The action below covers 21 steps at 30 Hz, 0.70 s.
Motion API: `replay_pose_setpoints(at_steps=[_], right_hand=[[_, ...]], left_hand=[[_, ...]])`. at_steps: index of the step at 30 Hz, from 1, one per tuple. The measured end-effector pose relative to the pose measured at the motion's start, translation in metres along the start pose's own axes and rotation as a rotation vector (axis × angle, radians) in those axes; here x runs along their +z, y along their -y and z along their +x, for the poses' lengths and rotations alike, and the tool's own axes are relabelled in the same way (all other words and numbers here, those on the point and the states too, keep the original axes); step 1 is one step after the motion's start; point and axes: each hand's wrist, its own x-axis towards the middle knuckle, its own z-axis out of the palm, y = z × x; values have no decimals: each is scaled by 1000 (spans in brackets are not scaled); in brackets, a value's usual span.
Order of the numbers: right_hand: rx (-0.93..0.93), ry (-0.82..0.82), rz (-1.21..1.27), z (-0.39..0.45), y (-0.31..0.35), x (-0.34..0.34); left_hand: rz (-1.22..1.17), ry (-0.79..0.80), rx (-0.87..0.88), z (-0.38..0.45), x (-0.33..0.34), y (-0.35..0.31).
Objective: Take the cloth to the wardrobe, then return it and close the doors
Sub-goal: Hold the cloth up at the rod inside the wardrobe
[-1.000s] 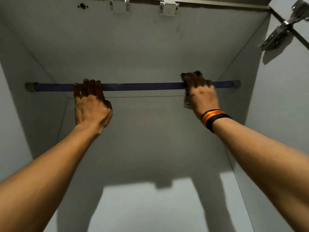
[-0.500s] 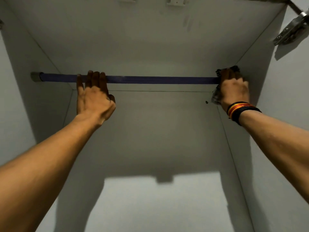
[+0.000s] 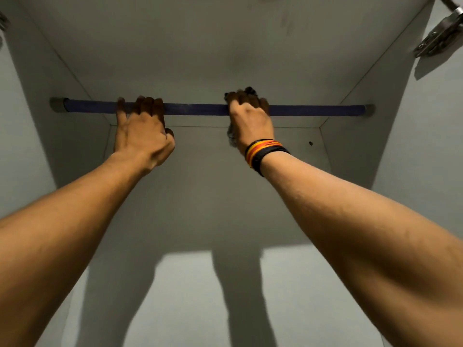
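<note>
I look up into a white wardrobe (image 3: 225, 191) with a dark blue hanging rail (image 3: 198, 109) across its top. My left hand (image 3: 141, 132) grips the rail left of centre. My right hand (image 3: 250, 121), with a striped wristband, presses a dark grey cloth (image 3: 231, 136) around the rail near its middle. Only small bits of the cloth show, above the fingers and below the palm.
The wardrobe's white side walls close in on the left (image 3: 30, 146) and right (image 3: 400, 146). A metal door hinge (image 3: 441, 36) sticks out at the top right. The rail ends in grey sockets (image 3: 56, 104) on both walls.
My right hand slid the cloth along the rail to its right end, then back left to near the middle. My left hand stayed gripping the rail.
</note>
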Motion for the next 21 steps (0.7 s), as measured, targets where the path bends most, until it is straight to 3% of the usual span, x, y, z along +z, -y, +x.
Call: replay_pose_setpoints(at_steps=[6,9,12,15,17,21], right_hand=[[-38,25,274,7,18,-17],[-6,21,336,3,-2,-13],[53,24,306,-5,-7,-4],[40,22,309,-13,-7,-3],[54,90,348,-16,-12,-4],[45,82,326,-19,-42,3]], left_hand=[[-73,49,21,3,-18,6],[-181,-120,58,10,-29,-2],[-214,-255,267,19,-38,-26],[-256,-131,382,22,-40,-61],[-263,-53,326,24,-37,-76],[-199,-78,254,29,-30,-87]])
